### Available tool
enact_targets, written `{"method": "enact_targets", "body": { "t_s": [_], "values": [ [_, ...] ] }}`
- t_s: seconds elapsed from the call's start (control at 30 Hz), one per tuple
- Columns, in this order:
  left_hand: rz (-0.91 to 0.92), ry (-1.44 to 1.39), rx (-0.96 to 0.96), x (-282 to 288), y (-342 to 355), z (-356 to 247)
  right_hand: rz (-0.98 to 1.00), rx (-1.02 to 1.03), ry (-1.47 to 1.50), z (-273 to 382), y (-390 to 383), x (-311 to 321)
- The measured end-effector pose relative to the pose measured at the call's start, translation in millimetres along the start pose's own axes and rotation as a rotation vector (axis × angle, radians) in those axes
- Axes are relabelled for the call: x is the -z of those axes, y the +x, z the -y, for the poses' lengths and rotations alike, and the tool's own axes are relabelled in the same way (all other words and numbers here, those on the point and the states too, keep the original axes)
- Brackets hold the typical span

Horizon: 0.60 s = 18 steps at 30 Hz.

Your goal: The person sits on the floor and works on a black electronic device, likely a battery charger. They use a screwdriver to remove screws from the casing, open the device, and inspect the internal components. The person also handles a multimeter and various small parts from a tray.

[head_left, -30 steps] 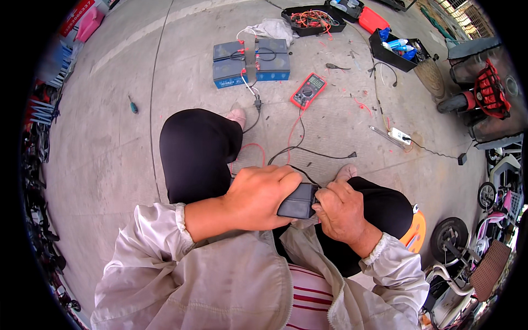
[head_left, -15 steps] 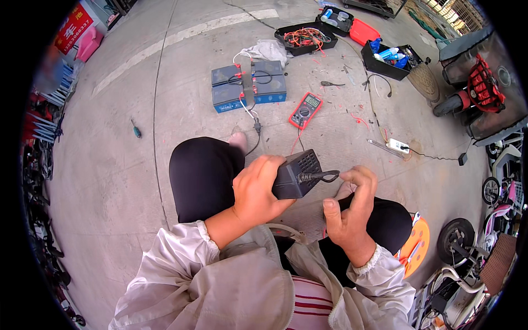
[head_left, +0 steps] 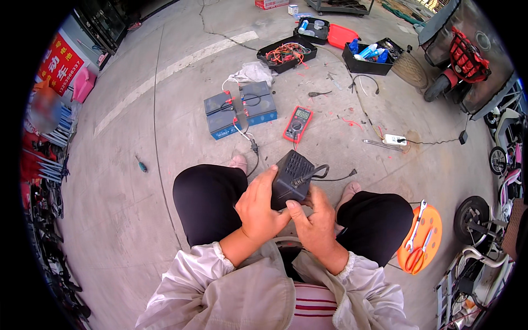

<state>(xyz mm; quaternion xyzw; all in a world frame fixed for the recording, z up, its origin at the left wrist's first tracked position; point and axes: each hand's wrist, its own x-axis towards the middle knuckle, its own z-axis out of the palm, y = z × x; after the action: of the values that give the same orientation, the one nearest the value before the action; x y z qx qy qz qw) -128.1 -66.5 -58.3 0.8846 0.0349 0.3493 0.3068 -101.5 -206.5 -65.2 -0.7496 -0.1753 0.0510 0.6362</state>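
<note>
Black vented box (head_left: 289, 181) sits between the left hand (head_left: 257, 209) and right hand (head_left: 318, 224), fingers pressed against its sides; this looks like a steadying step, and any turn would call for fingers clear of its cable (head_left: 300, 180).

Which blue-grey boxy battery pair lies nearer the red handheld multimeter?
The right blue-grey pair, between the multimeter and the left pair, which lies farther off.

A grey concrete floor (head_left: 118, 214) carries a red multimeter (head_left: 298, 124). Left of the multimeter sit blue-sided batteries (head_left: 260, 102); farther left lies a screwdriver (head_left: 142, 166) (its handle teal). Beyond the multimeter stand a wire-filled case (head_left: 291, 66) and a black bin (head_left: 366, 68); right of the multimeter, a white socket block (head_left: 394, 139).
</note>
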Motion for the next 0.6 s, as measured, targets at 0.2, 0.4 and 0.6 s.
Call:
{"method": "enact_targets", "body": {
  "t_s": [0.2,0.4,0.6],
  "values": [
    [0.293,-0.438,0.294,8.5,-5.0,2.0,-0.076,0.029,-0.144,-4.4,10.0,24.7],
    [0.546,-0.982,0.578,16.7,-9.7,6.3,0.171,-0.200,0.543,-1.1,14.3,32.7],
    [0.428,-0.985,0.675,8.0,-3.0,1.4,0.020,-0.192,0.418,0.1,-5.2,8.2]
  ]
}}
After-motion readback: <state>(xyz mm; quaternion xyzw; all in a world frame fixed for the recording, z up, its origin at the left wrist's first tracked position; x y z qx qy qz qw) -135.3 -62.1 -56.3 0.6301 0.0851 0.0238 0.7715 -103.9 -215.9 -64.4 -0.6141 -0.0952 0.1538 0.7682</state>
